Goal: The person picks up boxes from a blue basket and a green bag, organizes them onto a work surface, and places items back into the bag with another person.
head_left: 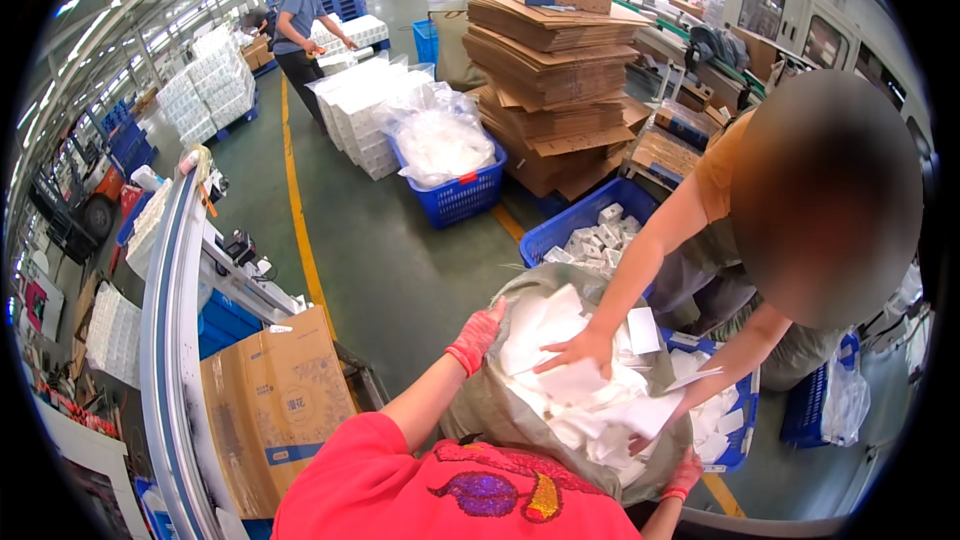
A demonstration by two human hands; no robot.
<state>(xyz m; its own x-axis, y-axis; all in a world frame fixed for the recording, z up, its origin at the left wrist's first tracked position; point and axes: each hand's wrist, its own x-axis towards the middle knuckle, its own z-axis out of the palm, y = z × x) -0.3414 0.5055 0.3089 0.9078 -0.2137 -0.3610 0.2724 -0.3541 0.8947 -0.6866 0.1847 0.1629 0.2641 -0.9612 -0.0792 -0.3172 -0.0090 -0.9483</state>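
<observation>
A large grey-green woven sack [470, 400] stands open in front of me, filled with loose white paper sheets [545, 330]. My left hand [478, 336], in a pink glove, grips the sack's rim on the left side. Low on the right side, my right hand [684, 475], gloved the same way, is closed on the rim; its fingertips are partly hidden. Across from me a person in an orange top has both bare hands inside the sack, one hand [588, 348] spread on the paper, the other partly buried in it.
Right of the sack is a blue crate [738, 440] with white sheets; beyond it, another blue crate [540, 238] holds small white packs. Stacked flattened cartons [550, 70] stand behind. At left are a cardboard box [275, 400] and a metal rail [160, 340]. Another person [300, 25] works farther back.
</observation>
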